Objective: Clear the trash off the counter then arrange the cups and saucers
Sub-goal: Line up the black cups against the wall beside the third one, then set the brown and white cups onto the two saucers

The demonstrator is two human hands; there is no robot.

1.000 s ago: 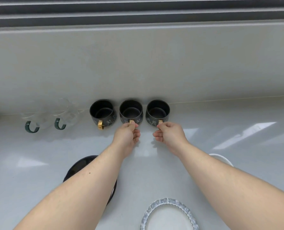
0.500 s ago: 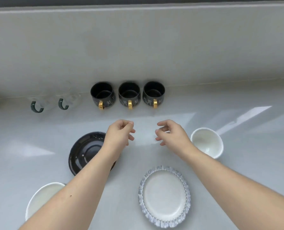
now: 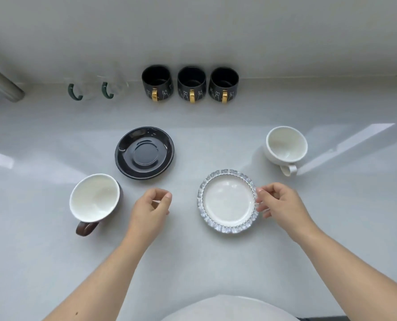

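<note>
My right hand point(image 3: 279, 203) pinches the right rim of a clear scalloped glass saucer point(image 3: 227, 201) lying flat on the grey counter. My left hand point(image 3: 152, 208) hovers with curled fingers and holds nothing, between that saucer and a brown cup with a white inside point(image 3: 94, 200). A black saucer point(image 3: 144, 152) lies just beyond my left hand. A white cup point(image 3: 285, 145) stands at the right, handle toward me. Along the back wall stand three black cups with gold handles point(image 3: 191, 83) and, left of them, two clear glass cups with green handles point(image 3: 93, 89).
A grey pipe point(image 3: 0, 83) slants down at the far left by the wall. The back wall point(image 3: 193, 31) rises right behind the row of cups. My white shirt point(image 3: 227, 309) shows at the bottom edge.
Both hands let go of the black cups' handles and drew back toward me. The view tilted down. My right hand reached the glass saucer's rim; the left came near the brown cup.
</note>
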